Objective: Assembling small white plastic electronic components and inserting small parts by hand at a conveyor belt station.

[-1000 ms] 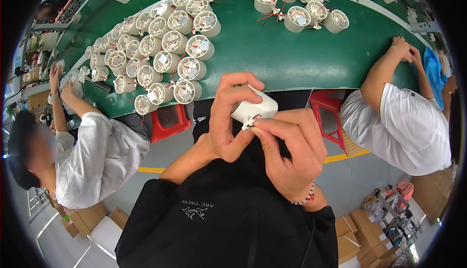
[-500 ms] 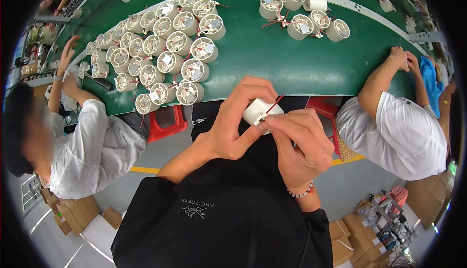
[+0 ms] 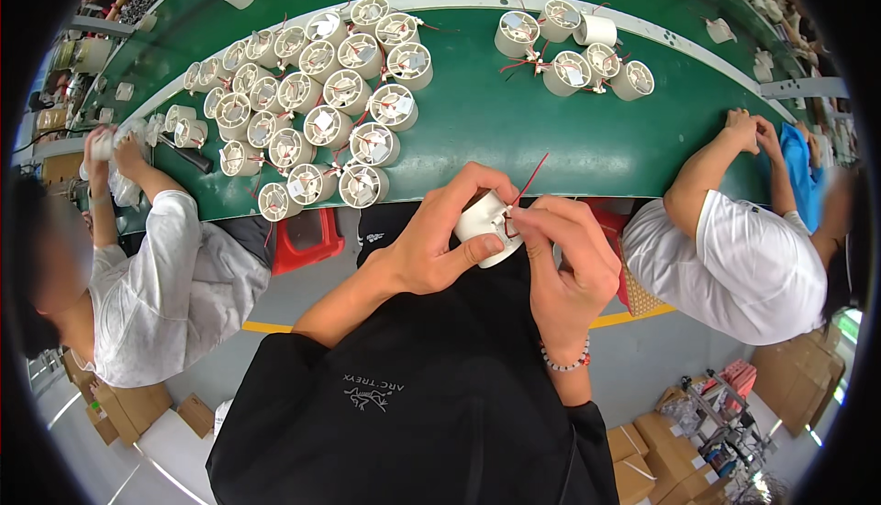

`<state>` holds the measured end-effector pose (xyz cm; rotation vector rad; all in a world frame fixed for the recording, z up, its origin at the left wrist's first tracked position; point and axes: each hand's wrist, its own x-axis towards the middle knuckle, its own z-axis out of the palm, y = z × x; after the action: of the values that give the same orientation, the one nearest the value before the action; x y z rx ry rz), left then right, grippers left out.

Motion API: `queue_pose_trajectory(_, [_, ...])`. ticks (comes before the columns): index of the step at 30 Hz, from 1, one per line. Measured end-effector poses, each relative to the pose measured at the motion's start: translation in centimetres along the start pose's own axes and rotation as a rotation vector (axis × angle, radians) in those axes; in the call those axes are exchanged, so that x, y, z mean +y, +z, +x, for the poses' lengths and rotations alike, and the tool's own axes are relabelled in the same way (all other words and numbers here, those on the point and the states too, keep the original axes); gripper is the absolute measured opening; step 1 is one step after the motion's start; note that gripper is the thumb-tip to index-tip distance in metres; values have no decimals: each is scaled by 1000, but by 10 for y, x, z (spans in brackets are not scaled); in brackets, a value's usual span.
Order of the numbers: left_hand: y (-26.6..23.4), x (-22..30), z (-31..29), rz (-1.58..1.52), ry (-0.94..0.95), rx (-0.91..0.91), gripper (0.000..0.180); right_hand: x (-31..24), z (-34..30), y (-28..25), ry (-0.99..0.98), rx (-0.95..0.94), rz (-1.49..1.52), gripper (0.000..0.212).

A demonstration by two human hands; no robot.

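My left hand (image 3: 439,234) is wrapped round a short white plastic cylinder (image 3: 479,221), held just off the table's near edge with the thumb pressed on its lower side. At the cylinder's right side, my right hand (image 3: 574,253) pinches a thin red wire (image 3: 530,178), whose free end points up and to the right. The fingertips hide where the wire meets the cylinder. Beyond my hands on the green table (image 3: 496,120) stands a large cluster of similar white cylinders (image 3: 297,92), with spoked inner rings and red wires.
A smaller group of white cylinders (image 3: 566,72) stands at the far right, one on its side. Co-workers in pale shirts sit left (image 3: 174,276) and right (image 3: 748,248). A dark-handled tool (image 3: 190,154) lies by the left one. Red stools (image 3: 307,237) and cardboard boxes (image 3: 138,404) are below.
The cylinder has tilted in my left hand, and the red wire now sticks up longer beside my right fingertips. The left co-worker's raised hand has come down to a white object.
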<state>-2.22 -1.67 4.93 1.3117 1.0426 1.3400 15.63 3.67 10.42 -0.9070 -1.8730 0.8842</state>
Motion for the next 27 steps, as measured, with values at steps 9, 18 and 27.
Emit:
queue_pose_trajectory(9, [-7,5,3,56,-49,-67,46,3,3,5,-119,-2,-120,24])
queue_pose_trajectory(18, [-16,17,14,248,-196,-172,39,11,27,-15,-279,-306,-261,31])
queue_pose_trajectory(27, [-21,-25,10,-76,-298,-270,38,23,44,-13,-239,-525,-329,21])
